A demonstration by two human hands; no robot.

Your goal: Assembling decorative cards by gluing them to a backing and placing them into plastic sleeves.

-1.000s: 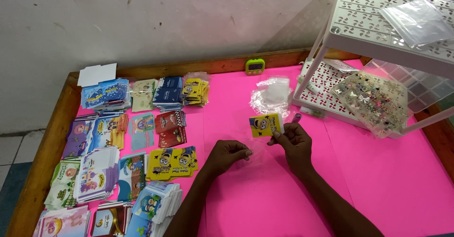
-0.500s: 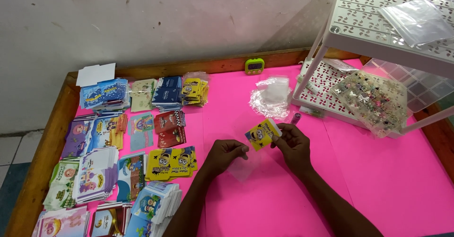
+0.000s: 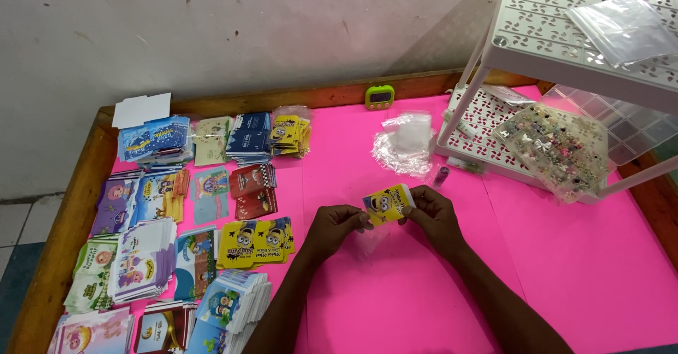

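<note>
your left hand (image 3: 337, 228) and right hand (image 3: 432, 215) both pinch a small yellow card (image 3: 387, 205), fingers closed on its opposite ends, holding it above the pink tabletop (image 3: 565, 269). stacks of printed cards (image 3: 176, 234) lie to your left, a pile of clear plastic bags (image 3: 406, 142) beyond, a white rack (image 3: 565, 50) to your right.

Glossy yellow paper card (image 3: 388, 205), matt pink table cover (image 3: 579, 269), rough wooden rim (image 3: 67, 220), clear plastic bags (image 3: 406, 142), white plastic rack (image 3: 565, 36)
</note>
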